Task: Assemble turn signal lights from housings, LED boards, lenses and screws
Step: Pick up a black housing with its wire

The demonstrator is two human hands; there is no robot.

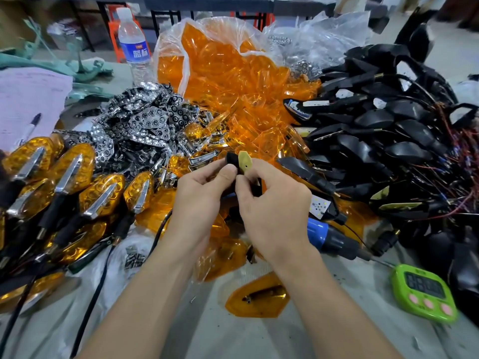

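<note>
You held a small black plastic housing [230, 158] and a pale yellow kite-shaped board [245, 161] up between your hands, above the clutter in the middle of the grey tabletop [259, 340]. Your left hand [204, 195] curled round the housing, thumb pressed on its near side. Your right hand [274, 206] pinched the lower end of the board, which stood upright just beside the housing; whether it sat inside could not be told.

Behind your hands lay a clear plastic bag of orange lenses [225, 68], with a heap of chrome reflector plates [145, 120] to its left and a pile of black wired housings [388, 130] to its right. Finished amber lights with chrome strips [77, 177] lay in rows at the left. A blue-and-black electric screwdriver [329, 237] lay just right of your right wrist, near a green digital timer [425, 294]. One loose orange lens [256, 299] lay between your forearms, and a small heap of screws [134, 257] sat left of your left arm.
</note>
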